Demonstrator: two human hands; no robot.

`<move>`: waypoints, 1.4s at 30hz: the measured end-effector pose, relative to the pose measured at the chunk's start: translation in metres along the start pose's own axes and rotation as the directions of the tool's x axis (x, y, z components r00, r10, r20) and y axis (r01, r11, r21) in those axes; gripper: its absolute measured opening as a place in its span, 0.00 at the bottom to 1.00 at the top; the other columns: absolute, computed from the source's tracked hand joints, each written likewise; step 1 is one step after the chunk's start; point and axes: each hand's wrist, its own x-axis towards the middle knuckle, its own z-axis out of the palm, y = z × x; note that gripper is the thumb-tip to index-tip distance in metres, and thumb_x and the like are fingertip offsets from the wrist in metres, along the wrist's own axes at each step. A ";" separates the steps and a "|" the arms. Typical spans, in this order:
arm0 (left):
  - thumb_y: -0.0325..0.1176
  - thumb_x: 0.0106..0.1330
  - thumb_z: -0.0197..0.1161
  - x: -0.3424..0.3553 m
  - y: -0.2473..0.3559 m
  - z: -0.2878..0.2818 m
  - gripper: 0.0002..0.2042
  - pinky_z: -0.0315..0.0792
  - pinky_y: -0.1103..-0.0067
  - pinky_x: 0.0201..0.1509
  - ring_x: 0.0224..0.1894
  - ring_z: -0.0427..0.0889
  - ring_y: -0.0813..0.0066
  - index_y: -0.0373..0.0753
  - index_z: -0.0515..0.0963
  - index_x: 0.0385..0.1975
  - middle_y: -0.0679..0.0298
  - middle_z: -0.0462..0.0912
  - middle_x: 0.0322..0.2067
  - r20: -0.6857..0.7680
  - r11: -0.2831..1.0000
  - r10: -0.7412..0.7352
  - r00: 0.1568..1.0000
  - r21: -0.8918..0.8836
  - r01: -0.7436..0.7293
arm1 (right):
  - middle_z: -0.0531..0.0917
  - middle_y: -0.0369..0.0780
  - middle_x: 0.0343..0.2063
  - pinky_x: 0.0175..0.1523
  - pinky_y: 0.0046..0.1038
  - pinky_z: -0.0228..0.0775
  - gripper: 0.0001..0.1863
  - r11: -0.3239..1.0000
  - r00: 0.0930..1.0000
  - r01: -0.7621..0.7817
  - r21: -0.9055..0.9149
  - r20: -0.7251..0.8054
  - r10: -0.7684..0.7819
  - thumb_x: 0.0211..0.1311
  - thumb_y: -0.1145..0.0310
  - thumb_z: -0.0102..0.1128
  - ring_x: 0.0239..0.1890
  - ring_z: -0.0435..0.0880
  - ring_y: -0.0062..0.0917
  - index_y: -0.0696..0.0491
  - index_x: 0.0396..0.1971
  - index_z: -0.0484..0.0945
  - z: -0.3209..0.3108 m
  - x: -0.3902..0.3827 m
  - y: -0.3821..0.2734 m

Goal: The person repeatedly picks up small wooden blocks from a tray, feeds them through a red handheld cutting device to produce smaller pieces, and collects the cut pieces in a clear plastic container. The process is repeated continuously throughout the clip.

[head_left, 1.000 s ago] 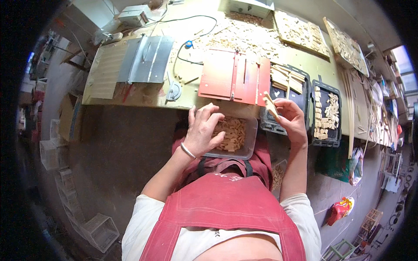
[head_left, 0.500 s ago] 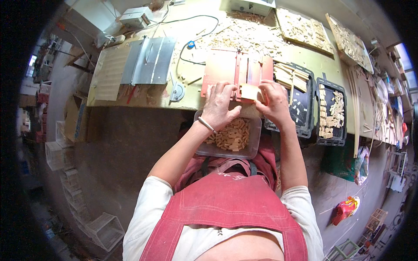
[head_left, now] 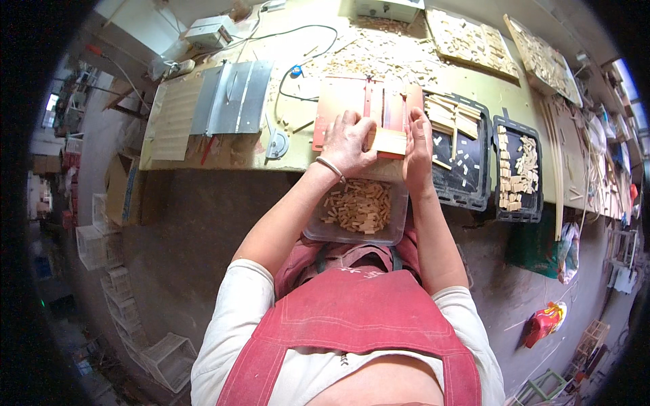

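Observation:
A small bundle of pale wood strips (head_left: 388, 142) lies across the near part of a red slotted machine plate (head_left: 342, 101). My left hand (head_left: 349, 143) is curled on the bundle's left end, thumb at the near side. My right hand (head_left: 418, 152) stands upright at the right end, fingers stretched out and together, its palm side against the strip ends. Below both hands, on my lap, sits a clear plastic tub (head_left: 401, 227) of small cut wood pieces (head_left: 362, 206).
To the right stand a black crate (head_left: 467, 193) with long wood strips and another black crate (head_left: 502, 135) of small blocks. A grey slotted plate (head_left: 247, 95) and a protractor-like gauge (head_left: 277, 145) lie left. Wood offcuts (head_left: 379, 54) litter the bench behind; a cable (head_left: 325, 32) curves across it.
My left hand has shifted right and closed round the strips' left end. My right hand has turned from fingers bent over the strips to standing flat at their right end.

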 end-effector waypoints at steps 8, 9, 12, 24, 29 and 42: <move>0.42 0.57 0.76 0.006 0.003 -0.012 0.22 0.72 0.61 0.61 0.58 0.78 0.54 0.48 0.82 0.51 0.58 0.78 0.50 0.067 1.000 0.006 0.998 0.029 -0.008 | 0.80 0.49 0.63 0.78 0.38 0.62 0.30 0.920 0.997 0.066 -0.386 0.060 -0.046 0.83 0.54 0.55 0.69 0.76 0.36 0.64 0.70 0.71 -0.022 0.000 -0.023; 0.43 0.56 0.76 0.006 0.001 -0.013 0.22 0.72 0.60 0.61 0.59 0.78 0.54 0.48 0.82 0.51 0.58 0.78 0.50 0.071 0.999 0.005 0.997 0.036 -0.008 | 0.85 0.46 0.53 0.71 0.40 0.69 0.26 0.621 0.959 0.284 -0.730 0.227 -0.172 0.74 0.61 0.64 0.62 0.81 0.38 0.59 0.65 0.78 -0.033 0.006 -0.033; 0.44 0.55 0.77 0.010 0.000 -0.014 0.23 0.71 0.60 0.61 0.59 0.78 0.54 0.49 0.82 0.51 0.58 0.78 0.49 0.111 0.999 -0.007 0.994 0.034 0.003 | 0.84 0.47 0.43 0.56 0.44 0.76 0.25 0.181 0.886 0.436 -0.881 0.456 0.082 0.60 0.68 0.72 0.51 0.84 0.43 0.50 0.59 0.83 -0.044 0.012 -0.060; 0.41 0.50 0.77 0.025 0.002 -0.014 0.24 0.72 0.61 0.59 0.58 0.78 0.54 0.48 0.83 0.50 0.58 0.78 0.49 0.070 0.998 -0.028 0.997 0.058 0.024 | 0.86 0.50 0.35 0.49 0.40 0.81 0.21 0.367 0.861 0.405 -0.838 0.484 0.154 0.57 0.66 0.72 0.40 0.88 0.43 0.58 0.50 0.85 -0.038 0.038 -0.045; 0.39 0.49 0.78 0.041 -0.003 -0.015 0.23 0.72 0.62 0.57 0.55 0.79 0.55 0.47 0.82 0.47 0.59 0.78 0.47 0.091 0.999 -0.036 0.995 0.014 0.035 | 0.86 0.50 0.35 0.49 0.41 0.80 0.20 0.358 0.877 0.383 -0.852 0.457 0.150 0.58 0.64 0.72 0.40 0.88 0.43 0.57 0.49 0.85 -0.036 0.050 -0.041; 0.38 0.51 0.78 0.068 -0.016 -0.010 0.22 0.73 0.60 0.59 0.56 0.80 0.55 0.47 0.81 0.48 0.59 0.78 0.48 0.059 1.000 -0.018 0.998 -0.015 0.019 | 0.87 0.49 0.35 0.48 0.40 0.81 0.22 0.345 0.886 0.343 -0.874 0.423 0.191 0.56 0.65 0.74 0.40 0.89 0.42 0.56 0.51 0.85 -0.034 0.080 -0.035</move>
